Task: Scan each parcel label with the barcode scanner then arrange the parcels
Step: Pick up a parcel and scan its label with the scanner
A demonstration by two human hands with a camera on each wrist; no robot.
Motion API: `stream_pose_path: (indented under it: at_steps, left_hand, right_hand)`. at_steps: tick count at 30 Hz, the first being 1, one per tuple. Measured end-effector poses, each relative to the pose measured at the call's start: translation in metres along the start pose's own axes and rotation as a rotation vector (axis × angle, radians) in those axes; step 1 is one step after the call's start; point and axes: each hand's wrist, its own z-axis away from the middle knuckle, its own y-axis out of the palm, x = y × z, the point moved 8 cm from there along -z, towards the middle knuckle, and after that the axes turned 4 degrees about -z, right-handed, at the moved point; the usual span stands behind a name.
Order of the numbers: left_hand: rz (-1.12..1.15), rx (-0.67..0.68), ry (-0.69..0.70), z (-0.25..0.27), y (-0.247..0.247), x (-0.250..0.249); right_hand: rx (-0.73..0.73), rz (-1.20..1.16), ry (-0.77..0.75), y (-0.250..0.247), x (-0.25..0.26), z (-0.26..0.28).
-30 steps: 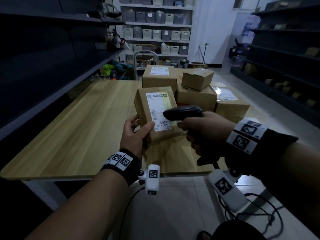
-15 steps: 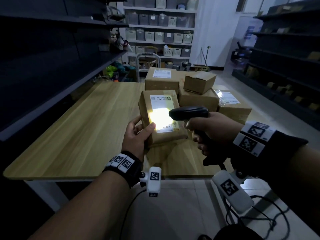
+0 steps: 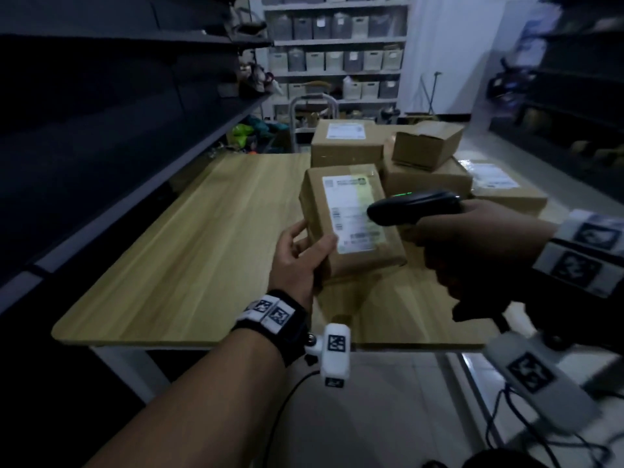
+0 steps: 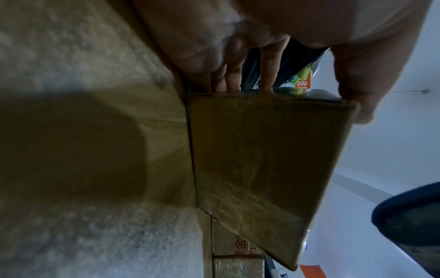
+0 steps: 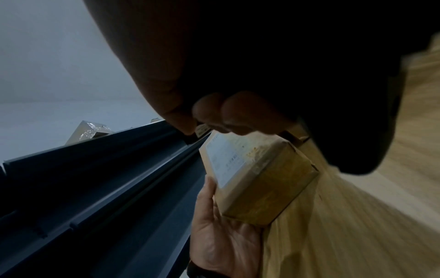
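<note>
The parcel (image 3: pixel 351 224) sits mid-frame, tilted, label (image 3: pixel 353 214) up, long axis running toward the frame's top. The left hand (image 3: pixel 300 255) grips its near-left corner (thumb on top). The right hand (image 3: pixel 472 251) grips the scanner (image 3: pixel 413 207), nose pointing left at the label.

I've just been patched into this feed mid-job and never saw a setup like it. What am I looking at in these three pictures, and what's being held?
No robot here: a person wears three cameras. The wide picture comes from the head; the other two look along each wrist. The left hand holds a labelled parcel tilted up, its far end near the wooden table; that grip shows from below in the left wrist view. The right hand grips a black barcode scanner aimed at the shipping label. More cardboard parcels sit stacked at the table's far end.
</note>
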Motion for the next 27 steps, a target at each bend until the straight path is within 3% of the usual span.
stream_pose_path:
  at_steps: [11,17,23,27]
  left_hand:
    - [0.052,-0.011,0.021,-0.003,-0.004,0.003]
    - [0.090,-0.021,0.002,-0.004,-0.006,0.003]
    - [0.148,-0.018,0.008,-0.005,-0.005,0.003]
    - [0.151,-0.038,0.000,-0.006,-0.008,0.005]
  right_hand:
    - [0.018,-0.120,-0.090,0.005,-0.015,-0.021]
    - [0.118,-0.599,-0.053,-0.011,-0.047,-0.045]
    - [-0.005,-0.929,-0.059,-0.035,-0.096,-0.085]
    - [0.001,-1.107,-0.097,-0.040,-0.111,-0.098]
